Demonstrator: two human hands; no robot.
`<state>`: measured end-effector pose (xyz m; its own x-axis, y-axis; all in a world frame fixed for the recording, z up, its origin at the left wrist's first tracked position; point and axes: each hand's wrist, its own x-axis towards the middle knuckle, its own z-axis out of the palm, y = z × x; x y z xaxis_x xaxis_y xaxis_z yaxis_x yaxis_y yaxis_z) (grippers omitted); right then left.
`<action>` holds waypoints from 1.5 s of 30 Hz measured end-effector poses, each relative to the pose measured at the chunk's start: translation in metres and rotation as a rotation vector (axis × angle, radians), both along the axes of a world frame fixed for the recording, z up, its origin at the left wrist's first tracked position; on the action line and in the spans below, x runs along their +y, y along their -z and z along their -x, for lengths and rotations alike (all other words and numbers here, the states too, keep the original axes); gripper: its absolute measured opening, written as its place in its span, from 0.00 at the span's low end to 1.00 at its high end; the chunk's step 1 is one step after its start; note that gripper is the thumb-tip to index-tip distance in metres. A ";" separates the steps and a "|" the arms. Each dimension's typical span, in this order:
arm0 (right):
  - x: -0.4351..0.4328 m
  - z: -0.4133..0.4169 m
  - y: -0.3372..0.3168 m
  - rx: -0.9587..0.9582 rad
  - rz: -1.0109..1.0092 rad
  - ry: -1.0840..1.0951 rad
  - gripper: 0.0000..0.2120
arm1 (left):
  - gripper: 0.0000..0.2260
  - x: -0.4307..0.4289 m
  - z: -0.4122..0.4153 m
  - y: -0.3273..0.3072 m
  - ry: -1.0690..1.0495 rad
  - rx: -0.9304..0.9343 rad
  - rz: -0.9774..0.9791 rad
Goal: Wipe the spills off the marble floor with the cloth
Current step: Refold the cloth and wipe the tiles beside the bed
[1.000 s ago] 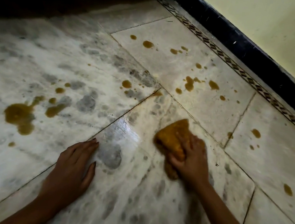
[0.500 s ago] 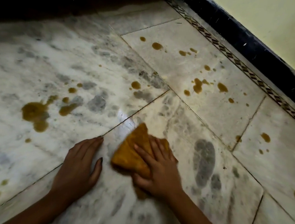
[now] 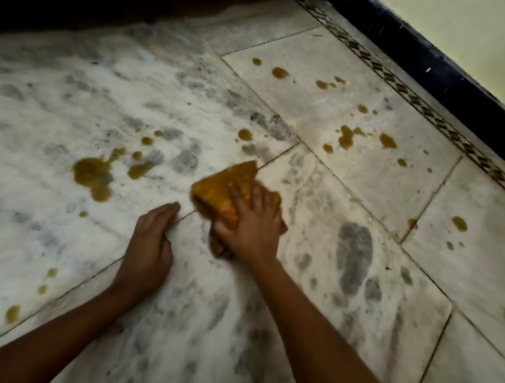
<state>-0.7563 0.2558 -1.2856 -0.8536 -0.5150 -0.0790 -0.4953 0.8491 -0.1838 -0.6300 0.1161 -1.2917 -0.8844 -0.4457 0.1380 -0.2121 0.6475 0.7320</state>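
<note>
An orange-brown folded cloth [image 3: 221,189] lies on the white and grey marble floor [image 3: 313,286], and my right hand [image 3: 250,223] presses down on its near half, fingers spread over it. My left hand [image 3: 148,248] rests flat on the floor just left of the cloth, holding nothing. A large brown spill [image 3: 92,175] sits to the left of the cloth, with smaller drops [image 3: 139,169] around it. More brown drops [image 3: 346,136] dot the pale tile beyond the cloth, toward the wall.
A dark skirting [image 3: 454,74] with a patterned border strip [image 3: 415,98] runs along the right under a yellow wall. Dark shadow lies along the far edge. Small drops [image 3: 458,222] mark the right tiles and drops [image 3: 12,313] the near left.
My right hand slid the cloth from the right tile leftward toward my left hand, then slightly forward over the tile joint. My left hand stayed planted.
</note>
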 end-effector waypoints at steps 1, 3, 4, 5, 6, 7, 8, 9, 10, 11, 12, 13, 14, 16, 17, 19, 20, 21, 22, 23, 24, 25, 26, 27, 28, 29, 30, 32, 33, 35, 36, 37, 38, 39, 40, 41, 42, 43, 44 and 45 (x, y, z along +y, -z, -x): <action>0.012 -0.028 0.000 0.017 0.048 -0.081 0.36 | 0.25 -0.002 -0.002 -0.002 -0.034 -0.006 -0.006; 0.061 -0.071 0.001 0.044 0.099 -0.240 0.36 | 0.25 -0.006 -0.009 -0.006 -0.043 -0.007 0.024; 0.092 -0.083 0.001 0.044 0.095 -0.297 0.37 | 0.25 -0.008 -0.013 -0.007 -0.034 -0.011 0.046; 0.126 -0.085 0.002 0.034 0.080 -0.321 0.38 | 0.24 -0.011 -0.018 -0.007 -0.025 -0.017 0.064; 0.156 -0.078 0.001 0.027 0.060 -0.299 0.39 | 0.24 -0.013 -0.023 -0.006 -0.018 -0.025 0.077; 0.179 -0.067 0.000 0.030 0.036 -0.234 0.39 | 0.23 -0.014 -0.029 -0.006 -0.020 -0.038 0.091; 0.194 -0.051 0.000 0.026 -0.001 -0.136 0.39 | 0.22 -0.015 -0.035 -0.005 -0.020 -0.058 0.108; 0.199 -0.034 0.000 0.011 -0.044 -0.025 0.38 | 0.22 -0.015 -0.041 -0.005 -0.013 -0.084 0.131; 0.193 -0.016 -0.001 -0.001 -0.076 0.078 0.38 | 0.22 -0.014 -0.046 -0.004 0.007 -0.110 0.167; 0.178 0.001 -0.002 -0.005 -0.090 0.171 0.39 | 0.22 -0.014 -0.049 -0.004 0.035 -0.131 0.213; 0.156 0.015 -0.004 -0.018 -0.090 0.257 0.40 | 0.22 -0.014 -0.052 -0.004 0.064 -0.147 0.257; 0.130 0.026 -0.005 -0.046 -0.090 0.329 0.41 | 0.22 -0.014 -0.053 -0.004 0.084 -0.159 0.288; 0.101 0.033 -0.007 -0.067 -0.087 0.376 0.41 | 0.22 -0.014 -0.054 -0.003 0.087 -0.166 0.305; 0.043 0.030 -0.011 -0.080 -0.092 0.362 0.40 | 0.22 -0.014 -0.054 -0.004 0.062 -0.163 0.313; 0.018 0.018 -0.011 -0.074 -0.098 0.305 0.40 | 0.23 -0.015 -0.053 -0.004 0.039 -0.155 0.308; -0.013 -0.021 -0.008 -0.079 -0.085 0.133 0.40 | 0.24 -0.017 -0.051 -0.008 -0.018 -0.140 0.294; -0.018 -0.044 -0.005 -0.078 -0.052 0.045 0.39 | 0.25 -0.017 -0.050 -0.010 -0.050 -0.131 0.287; -0.015 -0.067 -0.004 -0.069 -0.004 -0.032 0.38 | 0.25 -0.018 -0.049 -0.012 -0.081 -0.117 0.278; -0.006 -0.089 -0.002 -0.052 0.047 -0.107 0.37 | 0.25 -0.019 -0.049 -0.014 -0.106 -0.102 0.273; 0.010 -0.106 0.000 -0.034 0.083 -0.179 0.37 | 0.25 -0.020 -0.049 -0.014 -0.118 -0.089 0.272; 0.031 -0.119 0.002 -0.013 0.105 -0.242 0.37 | 0.24 -0.023 -0.051 -0.015 -0.120 -0.080 0.274; 0.054 -0.125 0.003 0.015 0.107 -0.288 0.38 | 0.24 -0.026 -0.054 -0.015 -0.114 -0.076 0.286; 0.077 -0.122 0.002 0.037 0.094 -0.314 0.39 | 0.23 -0.031 -0.056 -0.015 -0.105 -0.078 0.302; 0.098 -0.115 0.002 0.041 0.074 -0.302 0.40 | 0.22 -0.036 -0.064 -0.013 -0.104 -0.086 0.320; 0.115 -0.104 -0.001 0.024 0.050 -0.256 0.40 | 0.22 -0.041 -0.072 -0.011 -0.117 -0.098 0.334; 0.127 -0.091 -0.002 -0.006 0.020 -0.178 0.40 | 0.21 -0.048 -0.084 -0.009 -0.150 -0.111 0.343; 0.132 -0.075 -0.004 -0.041 -0.014 -0.082 0.40 | 0.21 -0.055 -0.095 -0.008 -0.191 -0.120 0.350; 0.120 -0.047 -0.010 -0.094 -0.048 0.108 0.40 | 0.21 -0.071 -0.120 -0.007 -0.269 -0.132 0.376; 0.104 -0.036 -0.013 -0.127 -0.058 0.190 0.40 | 0.20 -0.079 -0.131 -0.007 -0.304 -0.138 0.398; 0.061 -0.020 -0.017 -0.188 -0.088 0.288 0.39 | 0.20 -0.096 -0.150 -0.007 -0.401 -0.148 0.423; 0.037 -0.019 -0.017 -0.191 -0.112 0.282 0.39 | 0.20 -0.101 -0.156 -0.006 -0.457 -0.160 0.414; 0.011 -0.026 -0.018 -0.177 -0.143 0.231 0.39 | 0.21 -0.105 -0.162 -0.006 -0.514 -0.177 0.392; -0.012 -0.038 -0.018 -0.154 -0.168 0.152 0.39 | 0.21 -0.107 -0.165 -0.004 -0.558 -0.189 0.366; -0.033 -0.057 -0.017 -0.134 -0.177 0.057 0.39 | 0.20 -0.109 -0.168 -0.003 -0.584 -0.191 0.343; -0.049 -0.081 -0.015 -0.125 -0.165 -0.037 0.39 | 0.20 -0.110 -0.168 -0.001 -0.588 -0.188 0.331; -0.058 -0.108 -0.013 -0.127 -0.134 -0.124 0.39 | 0.20 -0.110 -0.168 0.000 -0.581 -0.182 0.328; -0.061 -0.136 -0.012 -0.139 -0.090 -0.210 0.39 | 0.20 -0.111 -0.169 0.002 -0.573 -0.177 0.327; -0.056 -0.160 -0.012 -0.147 -0.047 -0.297 0.39 | 0.19 -0.111 -0.169 0.003 -0.572 -0.171 0.323; -0.044 -0.180 -0.011 -0.145 -0.012 -0.391 0.39 | 0.20 -0.111 -0.169 0.004 -0.576 -0.165 0.314; -0.024 -0.194 -0.008 -0.127 0.005 -0.479 0.39 | 0.20 -0.111 -0.169 0.004 -0.577 -0.161 0.305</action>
<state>-0.5626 0.2319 -1.2778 -0.5050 -0.8476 -0.1632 -0.8029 0.5307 -0.2716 -0.4610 0.0052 -1.2959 -0.5361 -0.8152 0.2194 -0.6774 0.5705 0.4644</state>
